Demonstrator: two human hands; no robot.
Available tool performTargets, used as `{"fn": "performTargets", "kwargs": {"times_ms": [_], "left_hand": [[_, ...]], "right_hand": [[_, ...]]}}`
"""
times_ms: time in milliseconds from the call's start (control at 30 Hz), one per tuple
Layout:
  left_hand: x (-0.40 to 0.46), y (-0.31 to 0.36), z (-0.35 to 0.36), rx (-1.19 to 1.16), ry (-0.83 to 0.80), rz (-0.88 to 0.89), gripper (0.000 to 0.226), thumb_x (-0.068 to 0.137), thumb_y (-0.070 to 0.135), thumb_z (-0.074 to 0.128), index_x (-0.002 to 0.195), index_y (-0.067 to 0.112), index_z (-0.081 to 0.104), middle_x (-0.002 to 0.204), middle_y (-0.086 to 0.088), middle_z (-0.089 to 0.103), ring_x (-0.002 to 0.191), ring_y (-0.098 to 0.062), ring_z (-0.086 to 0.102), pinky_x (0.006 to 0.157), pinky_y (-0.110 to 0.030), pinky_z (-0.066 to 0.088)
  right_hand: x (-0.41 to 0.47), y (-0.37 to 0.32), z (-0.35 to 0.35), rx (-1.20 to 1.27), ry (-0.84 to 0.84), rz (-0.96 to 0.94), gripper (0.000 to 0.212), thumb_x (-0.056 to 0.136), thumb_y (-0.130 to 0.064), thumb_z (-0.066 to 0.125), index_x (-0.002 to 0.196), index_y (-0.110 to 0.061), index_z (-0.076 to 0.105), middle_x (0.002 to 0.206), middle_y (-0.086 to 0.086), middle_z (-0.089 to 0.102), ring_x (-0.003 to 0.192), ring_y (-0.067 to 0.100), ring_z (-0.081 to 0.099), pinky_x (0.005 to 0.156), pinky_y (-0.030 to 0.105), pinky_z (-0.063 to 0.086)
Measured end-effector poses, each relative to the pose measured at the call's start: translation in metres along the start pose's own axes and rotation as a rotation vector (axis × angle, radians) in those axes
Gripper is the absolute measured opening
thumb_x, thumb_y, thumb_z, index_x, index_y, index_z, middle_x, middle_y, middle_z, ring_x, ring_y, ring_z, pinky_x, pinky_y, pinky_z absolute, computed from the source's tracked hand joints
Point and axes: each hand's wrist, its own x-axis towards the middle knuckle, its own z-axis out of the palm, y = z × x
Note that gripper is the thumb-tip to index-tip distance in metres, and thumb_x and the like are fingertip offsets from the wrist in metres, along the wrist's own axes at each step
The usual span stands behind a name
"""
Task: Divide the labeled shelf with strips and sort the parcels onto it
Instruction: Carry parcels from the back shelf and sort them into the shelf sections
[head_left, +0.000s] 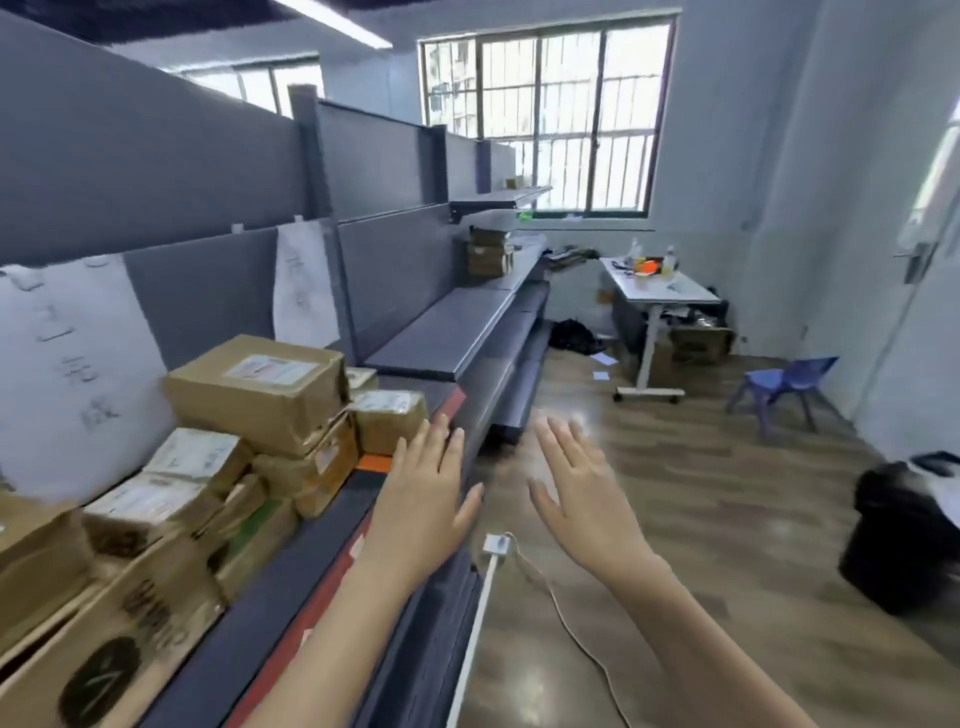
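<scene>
Hands (511, 499) spread flat, taped cardboard parcels (260, 395)

Daylight came through a barred window (545, 124) in the pale far wall (727, 156). The wooden floor (701, 493) shone with glare. A white table (660, 291) held clutter, perhaps bottles, with a blue chair (779, 384) near it and a black bin (904, 535) well apart.

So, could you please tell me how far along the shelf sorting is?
Done: many parcels already sit stacked on the shelf, beneath paper labels on its back panel. In hand: nothing; the left hand and right hand are open and empty. Left: the further shelf section holds no parcels; I see no divider strips.
</scene>
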Motion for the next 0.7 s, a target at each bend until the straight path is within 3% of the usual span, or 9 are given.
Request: {"fn": "performTargets", "kwargs": {"times_ms": [67, 167, 233, 367, 467, 500, 567, 633, 700], "left_hand": [[0.034, 0.015, 0.025, -0.054, -0.011, 0.044, 0.08, 0.086, 0.056, 0.012, 0.143, 0.004, 0.032, 0.15, -0.016, 0.03, 0.139, -0.032, 0.029, 0.112, -0.043, 0.014], [0.089, 0.03, 0.062, -0.155, 0.001, 0.094, 0.1, 0.078, 0.072, -0.016, 0.148, 0.008, 0.015, 0.155, -0.011, 0.019, 0.144, -0.025, 0.016, 0.113, -0.034, 0.002], [0.129, 0.038, 0.088, -0.177, 0.002, 0.131, 0.106, 0.071, 0.073, -0.025, 0.149, 0.011, 0.01, 0.156, -0.009, 0.014, 0.145, -0.021, 0.009, 0.112, -0.029, -0.005], [0.231, 0.045, 0.142, -0.22, 0.019, 0.177, 0.099, 0.076, 0.071, -0.015, 0.149, 0.01, 0.013, 0.156, -0.008, 0.013, 0.145, -0.019, 0.01, 0.113, -0.029, -0.003], [0.327, 0.046, 0.18, -0.141, -0.001, 0.219, 0.069, 0.089, 0.046, 0.02, 0.136, 0.001, 0.045, 0.142, -0.016, 0.043, 0.131, -0.029, 0.043, 0.107, -0.042, 0.029], [0.361, 0.047, 0.19, -0.111, 0.008, 0.24, 0.061, 0.089, 0.038, 0.027, 0.127, 0.0, 0.054, 0.133, -0.017, 0.053, 0.121, -0.031, 0.054, 0.099, -0.046, 0.04], [0.43, 0.046, 0.207, -0.085, 0.011, 0.246, 0.057, 0.087, 0.035, 0.031, 0.12, 0.0, 0.06, 0.124, -0.017, 0.06, 0.113, -0.032, 0.06, 0.089, -0.049, 0.048], [0.484, 0.05, 0.219, -0.092, 0.01, 0.261, 0.063, 0.087, 0.038, 0.025, 0.126, -0.001, 0.055, 0.131, -0.018, 0.055, 0.12, -0.033, 0.055, 0.096, -0.05, 0.044], [0.528, 0.058, 0.234, -0.11, -0.038, 0.285, 0.078, 0.084, 0.045, 0.004, 0.141, 0.002, 0.035, 0.148, -0.015, 0.035, 0.137, -0.029, 0.034, 0.112, -0.044, 0.025]], "right_hand": [[0.011, 0.037, 0.006, -0.028, -0.01, 0.064, 0.062, 0.093, -0.042, 0.023, 0.148, -0.012, 0.023, 0.156, 0.006, 0.019, 0.146, 0.024, 0.01, 0.119, 0.032, 0.004], [0.034, 0.089, 0.026, -0.13, -0.034, 0.117, 0.062, 0.084, -0.037, 0.032, 0.133, -0.002, 0.05, 0.138, 0.018, 0.049, 0.128, 0.038, 0.045, 0.107, 0.048, 0.034], [0.056, 0.123, 0.041, -0.175, -0.066, 0.132, 0.057, 0.084, -0.034, 0.037, 0.127, -0.001, 0.055, 0.131, 0.019, 0.056, 0.121, 0.037, 0.053, 0.098, 0.051, 0.045], [0.129, 0.196, 0.064, -0.277, -0.014, 0.152, 0.056, 0.085, -0.037, 0.037, 0.125, -0.003, 0.057, 0.129, 0.016, 0.058, 0.119, 0.031, 0.056, 0.096, 0.044, 0.044], [0.204, 0.252, 0.078, -0.305, -0.02, 0.18, 0.058, 0.085, -0.039, 0.037, 0.128, -0.005, 0.055, 0.131, 0.014, 0.057, 0.12, 0.029, 0.056, 0.098, 0.042, 0.044], [0.231, 0.269, 0.08, -0.312, -0.016, 0.188, 0.058, 0.085, -0.039, 0.037, 0.129, -0.006, 0.054, 0.132, 0.014, 0.056, 0.121, 0.028, 0.055, 0.099, 0.042, 0.043], [0.283, 0.305, 0.082, -0.309, -0.004, 0.208, 0.058, 0.085, -0.039, 0.037, 0.129, -0.006, 0.054, 0.131, 0.014, 0.057, 0.121, 0.029, 0.055, 0.1, 0.043, 0.041], [0.322, 0.339, 0.082, -0.293, 0.012, 0.226, 0.058, 0.086, -0.038, 0.036, 0.129, -0.005, 0.054, 0.13, 0.015, 0.057, 0.122, 0.031, 0.054, 0.102, 0.044, 0.036], [0.352, 0.374, 0.084, -0.282, 0.001, 0.245, 0.061, 0.087, -0.041, 0.031, 0.132, -0.004, 0.051, 0.135, 0.015, 0.053, 0.126, 0.032, 0.049, 0.106, 0.042, 0.026]]}}
